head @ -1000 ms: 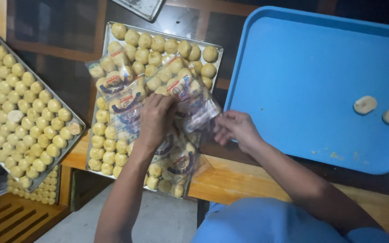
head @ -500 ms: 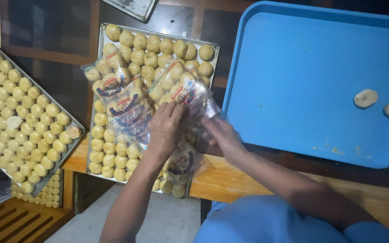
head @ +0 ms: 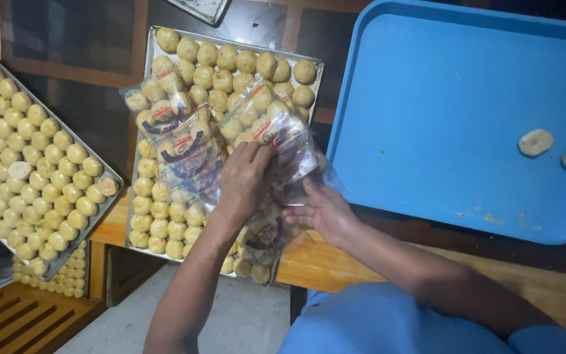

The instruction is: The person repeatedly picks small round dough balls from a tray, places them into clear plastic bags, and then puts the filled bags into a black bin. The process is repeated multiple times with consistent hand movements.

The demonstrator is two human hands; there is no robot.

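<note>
Head view: a wooden counter edge runs under the trays, with a grey floor below it and dark wooden panelling behind. A clear plastic bag with a printed label, filled with round yellow pastries, lies over the middle metal tray. The left hand rests on top of this bag, fingers curled down and pinching its film. The right hand sits just beside it to the right, palm half open, fingers under the bag's loose lower edge. More filled bags lie to the left of the hands, touching the held one, on the same tray. That tray is packed with rows of loose pastries. A second metal tray at the far left, set at an angle, is also full of pastries. To the right a large blue plastic tray holds only two flat pale pieces near its right side and a few crumbs
</note>
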